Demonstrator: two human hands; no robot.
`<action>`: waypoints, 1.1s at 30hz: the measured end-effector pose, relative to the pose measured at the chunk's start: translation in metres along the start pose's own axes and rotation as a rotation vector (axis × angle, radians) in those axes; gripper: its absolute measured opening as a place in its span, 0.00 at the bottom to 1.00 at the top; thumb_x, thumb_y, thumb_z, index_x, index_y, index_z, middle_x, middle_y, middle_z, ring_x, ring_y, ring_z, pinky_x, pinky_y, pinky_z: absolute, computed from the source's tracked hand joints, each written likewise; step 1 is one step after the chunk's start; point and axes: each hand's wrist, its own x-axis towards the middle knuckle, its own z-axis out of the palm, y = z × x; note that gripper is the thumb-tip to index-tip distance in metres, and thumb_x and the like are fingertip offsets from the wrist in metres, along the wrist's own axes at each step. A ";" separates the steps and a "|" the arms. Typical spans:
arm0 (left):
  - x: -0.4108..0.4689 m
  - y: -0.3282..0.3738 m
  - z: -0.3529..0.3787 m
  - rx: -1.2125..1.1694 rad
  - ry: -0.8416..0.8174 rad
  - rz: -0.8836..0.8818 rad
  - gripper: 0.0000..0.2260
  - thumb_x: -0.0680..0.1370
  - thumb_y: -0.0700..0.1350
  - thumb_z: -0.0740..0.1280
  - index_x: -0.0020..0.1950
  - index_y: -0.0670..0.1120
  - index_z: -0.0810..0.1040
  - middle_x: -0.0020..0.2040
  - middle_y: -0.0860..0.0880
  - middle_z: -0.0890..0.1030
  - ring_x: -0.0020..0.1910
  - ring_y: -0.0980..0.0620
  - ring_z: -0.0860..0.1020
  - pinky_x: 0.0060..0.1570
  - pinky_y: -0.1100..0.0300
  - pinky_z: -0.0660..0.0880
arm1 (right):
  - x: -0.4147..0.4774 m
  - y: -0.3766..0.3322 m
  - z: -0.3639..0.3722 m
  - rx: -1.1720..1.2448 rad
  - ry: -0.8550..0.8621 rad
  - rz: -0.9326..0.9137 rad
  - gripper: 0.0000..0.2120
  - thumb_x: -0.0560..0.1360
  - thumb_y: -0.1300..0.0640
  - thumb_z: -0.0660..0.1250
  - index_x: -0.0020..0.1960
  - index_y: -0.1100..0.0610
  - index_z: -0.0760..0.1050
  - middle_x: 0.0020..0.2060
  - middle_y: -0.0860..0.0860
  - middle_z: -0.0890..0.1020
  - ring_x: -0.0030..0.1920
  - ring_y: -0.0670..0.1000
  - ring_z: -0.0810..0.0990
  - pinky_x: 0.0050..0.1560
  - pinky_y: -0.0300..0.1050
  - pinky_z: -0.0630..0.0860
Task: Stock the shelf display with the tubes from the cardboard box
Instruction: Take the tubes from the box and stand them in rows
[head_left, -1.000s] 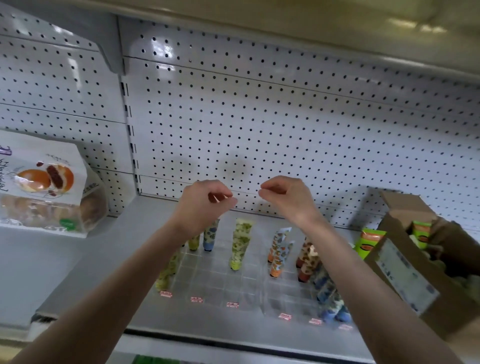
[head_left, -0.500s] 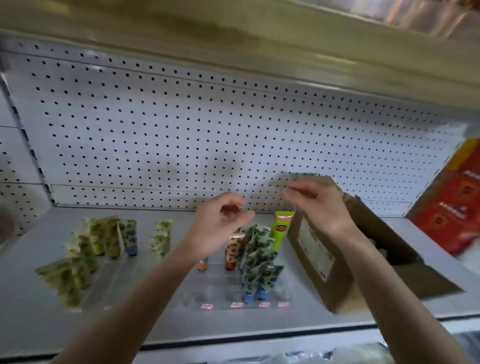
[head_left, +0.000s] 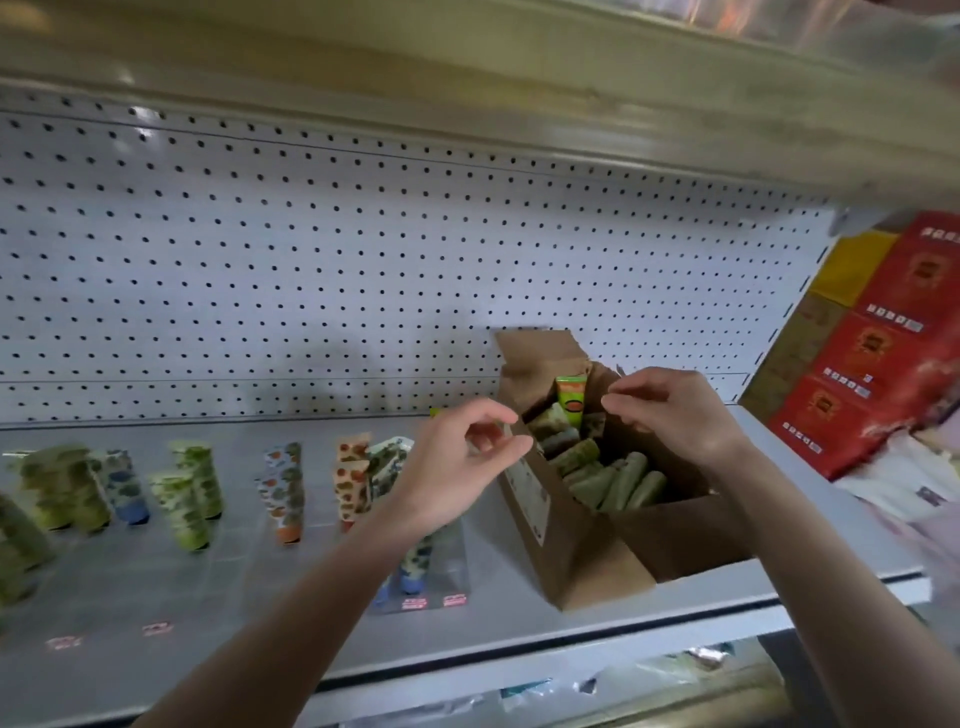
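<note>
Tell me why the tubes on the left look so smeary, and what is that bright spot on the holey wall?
Head view: motion blur smears the left tubes and the red packs at right; the bright spot on the pegboard is glare from a light; the cardboard box near the middle looks sharper; the wide lens bends the upper shelf's edge.

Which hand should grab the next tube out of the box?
The right hand. It hangs right over the open cardboard box, fingers pointing down above the green tubes lying inside. The left hand sits at the box's left edge, nearer the display rows.
</note>
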 end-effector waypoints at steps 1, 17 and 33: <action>0.001 -0.001 0.004 0.006 -0.001 0.003 0.09 0.73 0.48 0.71 0.51 0.48 0.79 0.42 0.51 0.80 0.42 0.55 0.77 0.44 0.63 0.73 | 0.002 0.003 -0.002 -0.021 -0.022 0.001 0.02 0.70 0.58 0.73 0.40 0.52 0.81 0.32 0.45 0.80 0.34 0.43 0.76 0.47 0.45 0.74; 0.011 -0.003 0.032 0.025 0.089 -0.056 0.07 0.72 0.45 0.72 0.49 0.47 0.80 0.40 0.51 0.81 0.40 0.58 0.77 0.39 0.73 0.69 | 0.053 0.039 0.021 -0.493 -0.454 0.055 0.19 0.74 0.51 0.68 0.44 0.70 0.75 0.38 0.61 0.77 0.37 0.53 0.72 0.42 0.44 0.67; 0.005 -0.003 0.026 0.021 0.104 -0.065 0.06 0.73 0.45 0.70 0.49 0.48 0.79 0.40 0.55 0.80 0.40 0.60 0.76 0.42 0.72 0.70 | 0.050 0.044 0.018 -0.498 -0.492 0.085 0.21 0.72 0.53 0.71 0.29 0.65 0.68 0.29 0.55 0.66 0.30 0.51 0.65 0.33 0.42 0.62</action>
